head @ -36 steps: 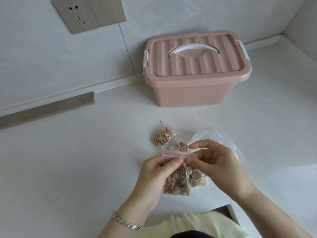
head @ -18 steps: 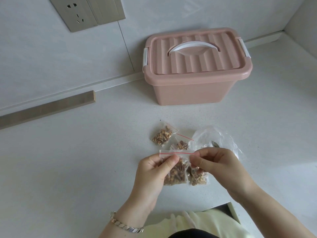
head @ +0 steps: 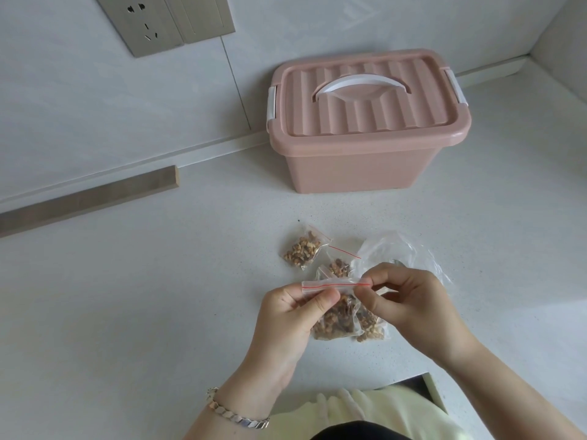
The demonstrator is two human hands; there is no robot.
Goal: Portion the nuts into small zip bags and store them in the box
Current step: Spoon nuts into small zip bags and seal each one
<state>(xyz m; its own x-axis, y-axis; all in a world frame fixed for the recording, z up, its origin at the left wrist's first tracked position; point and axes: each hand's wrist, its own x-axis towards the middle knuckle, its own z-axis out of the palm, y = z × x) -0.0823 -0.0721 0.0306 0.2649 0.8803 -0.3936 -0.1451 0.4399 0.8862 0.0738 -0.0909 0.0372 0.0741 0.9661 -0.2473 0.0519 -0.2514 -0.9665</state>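
A small zip bag of nuts [head: 333, 322] is held just in front of the pink storage box [head: 359, 166]. The left hand [head: 292, 315] and right hand [head: 409, 300] each pinch one end of its red zip strip [head: 336, 284]. A half-pressed seal would likely spill nuts once the bag tips. The box's lid [head: 365, 100] is on. Other filled bags [head: 301, 250] and a crumpled clear bag [head: 397, 246] lie between hands and box. Bare countertop [head: 143, 312] spreads left of the box, and its edge lies nearest the person.
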